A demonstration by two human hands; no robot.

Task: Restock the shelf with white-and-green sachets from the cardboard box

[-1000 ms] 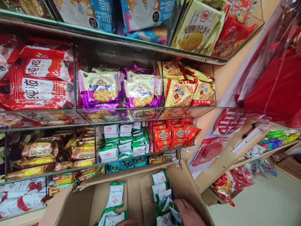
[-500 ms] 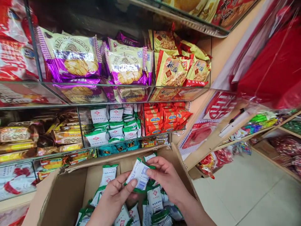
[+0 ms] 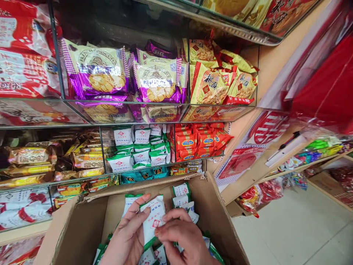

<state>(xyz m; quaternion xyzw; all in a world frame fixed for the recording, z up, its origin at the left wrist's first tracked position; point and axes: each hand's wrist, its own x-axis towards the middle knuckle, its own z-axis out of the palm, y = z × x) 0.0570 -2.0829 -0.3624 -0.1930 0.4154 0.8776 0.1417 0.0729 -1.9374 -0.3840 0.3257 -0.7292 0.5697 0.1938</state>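
A small white snack packet (image 3: 153, 219) with green ends and a red diamond mark is between my hands, above the open cardboard box (image 3: 220, 217). My left hand (image 3: 128, 230) grips its left side, thumb on the front. At its right edge, the curled fingers of my right hand (image 3: 180, 233) pinch the packet low down. More packets of the same kind (image 3: 180, 200) lie inside the box, in part hidden by my hands and wrists.
Behind the box, glass-fronted shelves hold similar white-and-green packets (image 3: 120, 163), red packets (image 3: 186, 141), and purple biscuit packs (image 3: 100, 73). A red bag (image 3: 325, 88) hangs at the right. Tiled floor (image 3: 275, 228) shows below it.
The packet has been turned over, from its barcode side to the side with the red diamond. My right hand has moved lower along it, and the view has shifted slightly left.
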